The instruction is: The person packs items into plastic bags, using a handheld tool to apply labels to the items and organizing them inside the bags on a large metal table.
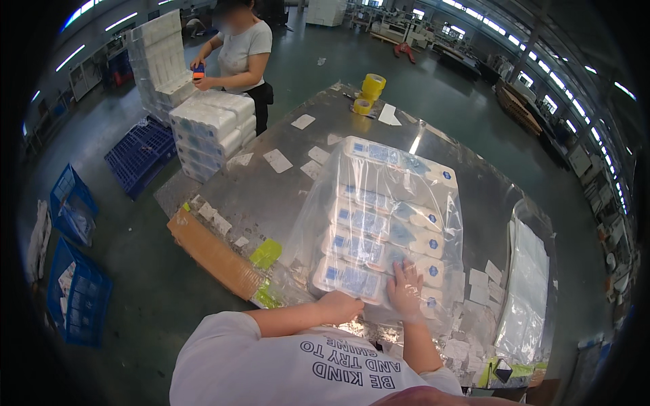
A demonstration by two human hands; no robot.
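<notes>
Before me on the metal-topped table lies a large clear plastic bag around several rows of white wrapped packs with blue print. My left hand is curled at the near edge of the bag, its fingers closed on the film. Flat against the near packs rests my right hand, fingers spread, with clear film over the hand and wrist. What the packs contain is hidden by their wrapping.
Yellow tape rolls stand at the far corner. Flat plastic bags are stacked at right. Paper labels are scattered about. A brown cardboard piece lines the left edge. Beyond, a person holds a small device beside stacked packs.
</notes>
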